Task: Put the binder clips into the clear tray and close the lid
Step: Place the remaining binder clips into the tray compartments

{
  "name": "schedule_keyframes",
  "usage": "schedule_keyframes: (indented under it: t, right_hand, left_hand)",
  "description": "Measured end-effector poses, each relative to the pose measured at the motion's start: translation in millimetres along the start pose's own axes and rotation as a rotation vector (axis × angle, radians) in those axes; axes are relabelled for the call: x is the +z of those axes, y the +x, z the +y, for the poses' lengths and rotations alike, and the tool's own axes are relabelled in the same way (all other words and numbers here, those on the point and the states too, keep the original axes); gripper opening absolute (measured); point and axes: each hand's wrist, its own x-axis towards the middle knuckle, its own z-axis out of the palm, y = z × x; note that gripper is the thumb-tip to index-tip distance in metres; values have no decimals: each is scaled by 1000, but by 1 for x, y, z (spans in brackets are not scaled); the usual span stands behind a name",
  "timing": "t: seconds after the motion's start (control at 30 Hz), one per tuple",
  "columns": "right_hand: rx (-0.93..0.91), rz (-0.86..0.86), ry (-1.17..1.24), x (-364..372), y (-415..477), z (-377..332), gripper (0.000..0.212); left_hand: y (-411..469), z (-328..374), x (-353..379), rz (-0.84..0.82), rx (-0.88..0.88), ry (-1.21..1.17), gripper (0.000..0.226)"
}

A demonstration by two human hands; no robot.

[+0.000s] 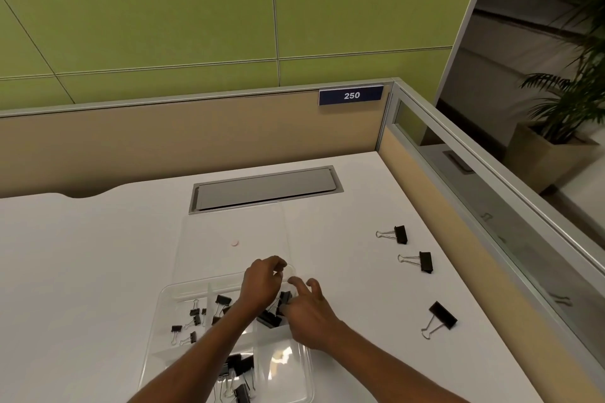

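Near the front edge of the worktop (pixel 98 255), both hands were over the clear tray (pixel 170 299), whose lid (pixel 229 232) lay folded back flat toward the rear, a small pale dot showing on it. The left hand (pixel 262 285) hovered over the tray's far middle with its fingers curled loosely; whether they pinched anything could not be told. The right hand (pixel 307 307) had its fingers spread and its thumb low against a black clip (pixel 285 299) at the tray's right side, apparently setting it down or nudging it into a compartment, though a firm grasp could not be confirmed.

To do this step well, the clip probably wanted laying flat with its wire handles folded down inside the dividers, so nothing stood proud of the rim and fouled the lid later. The other hand would do well to steady the light tray.

The tray was divided into sections. The left section held several small clips (pixel 193 314); the middle held larger clips (pixel 270 317); a further cluster (pixel 235 370) lay in the near section by the front edge; the near right section looked bare. Three large clips (pixel 401 234) (pixel 425 262) (pixel 442 315) lay well apart from the tray toward the right edge, so the task seemed partway done, with the lid not yet closed.
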Motion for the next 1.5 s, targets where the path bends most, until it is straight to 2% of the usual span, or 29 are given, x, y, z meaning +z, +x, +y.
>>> schedule_keyframes:
  t: [0.17, 0.3, 0.4, 0.57, 0.83, 1.1, 1.27, 1.5]
  right_hand:
    - [26, -18, -48, 2, 8, -2, 23]
    - [26, 91, -3, 0, 2, 2, 24]
    - [59, 242, 50, -3, -5, 9, 26]
    - [173, 479, 171, -14, -14, 26, 27]
    - [500, 529, 186, -10, -44, 74, 25]
    - [831, 368, 83, -5, -86, 113, 23]
    - [973, 247, 47, -11, -110, 129, 26]
    - [1136, 176, 72, -16, -142, 153, 26]
  left_hand:
    - [0, -2, -1, 10, -38, -15, 23]
    - [1, 0, 0, 16, -32, -23, 22]
    - [3, 4, 2, 10, -12, -36, 22]
    - [11, 19, 10, 54, 67, -23, 20]
    - [29, 67, 34, -60, 111, 89, 28]
    - [43, 115, 73, -202, 176, 122, 35]
    - [52, 140, 99, -292, 245, 180, 40]
    - [61, 172, 137, -365, 350, 231, 45]
